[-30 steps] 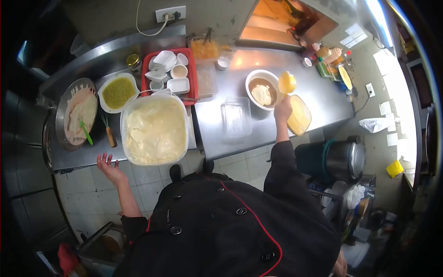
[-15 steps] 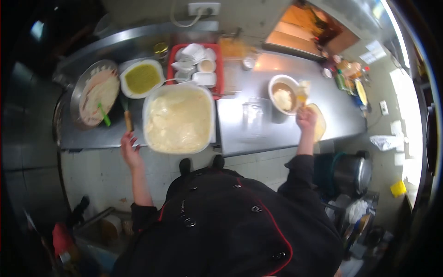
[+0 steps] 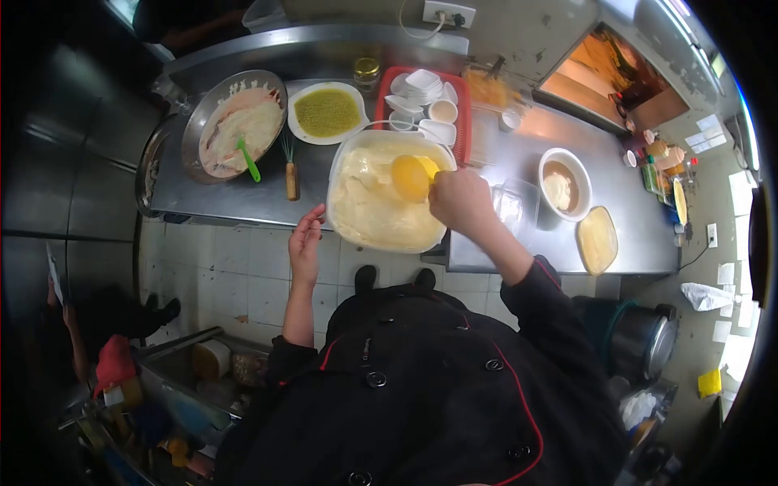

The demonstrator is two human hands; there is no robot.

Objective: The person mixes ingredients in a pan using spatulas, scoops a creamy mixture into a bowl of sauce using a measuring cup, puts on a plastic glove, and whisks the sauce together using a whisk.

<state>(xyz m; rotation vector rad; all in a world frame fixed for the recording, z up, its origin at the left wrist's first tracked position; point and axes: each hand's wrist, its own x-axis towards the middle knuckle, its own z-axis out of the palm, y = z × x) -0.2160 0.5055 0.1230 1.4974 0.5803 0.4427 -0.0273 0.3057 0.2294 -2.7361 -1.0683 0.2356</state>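
Hand room: counter (image 3: 640, 235) right of lid (image 3: 597, 240); strip between whisk (image 3: 292, 180) and metal bowl (image 3: 194, 138). Obstacles: red basket (image 3: 463, 121) behind tub (image 3: 381, 219); clear box (image 3: 519, 201) between tub and white bowl (image 3: 585, 182); spatula (image 3: 250, 164) over metal bowl's rim.

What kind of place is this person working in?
Most likely a restaurant or other commercial kitchen: there are steel counters, a big metal bowl of creamy mixture, a large tub of pale cream, and a red tray stacked with small white dishes.

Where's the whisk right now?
Head view, left side: whisk lies on the metal counter, between the bowl with the green spatula and the big cream tub.
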